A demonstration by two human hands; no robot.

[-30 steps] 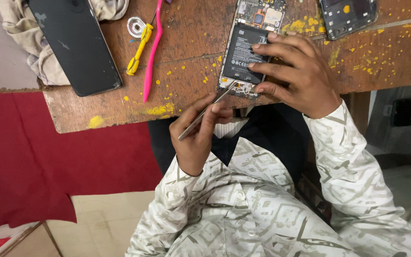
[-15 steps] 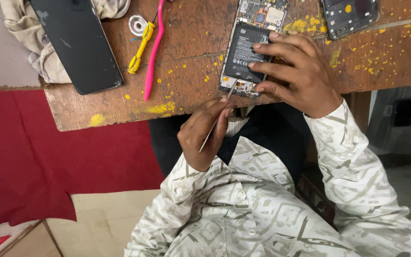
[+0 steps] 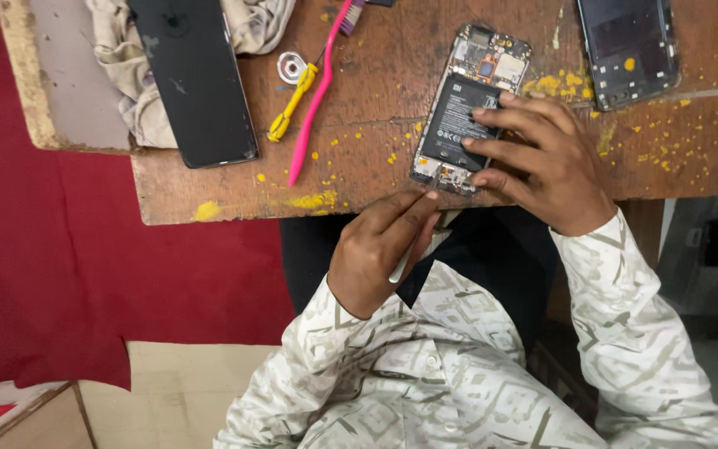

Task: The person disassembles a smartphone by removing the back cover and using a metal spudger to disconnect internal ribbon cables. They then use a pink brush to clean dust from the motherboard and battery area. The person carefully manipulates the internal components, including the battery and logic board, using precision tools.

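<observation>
An opened phone (image 3: 469,104) lies back up on the wooden table (image 3: 359,179), with its black battery and circuit boards exposed. My right hand (image 3: 542,162) rests on it, fingers spread over the battery and lower edge, pressing it down. My left hand (image 3: 380,249) is at the table's near edge, pinching a thin pale tool (image 3: 400,262). The tool's tip is at the phone's lower end, near the small bottom board.
A black phone panel (image 3: 197,79) lies on a beige cloth (image 3: 122,91) at the left. Beside it are a pink toothbrush (image 3: 317,91), a yellow-handled tool (image 3: 292,104) and a small metal ring (image 3: 291,65). Another phone frame (image 3: 629,46) sits at the top right. Red fabric (image 3: 51,249) hangs left.
My left hand drew the tool back from the phone towards my body, then brought it up to the phone's lower end again. My right hand stayed on the phone.
</observation>
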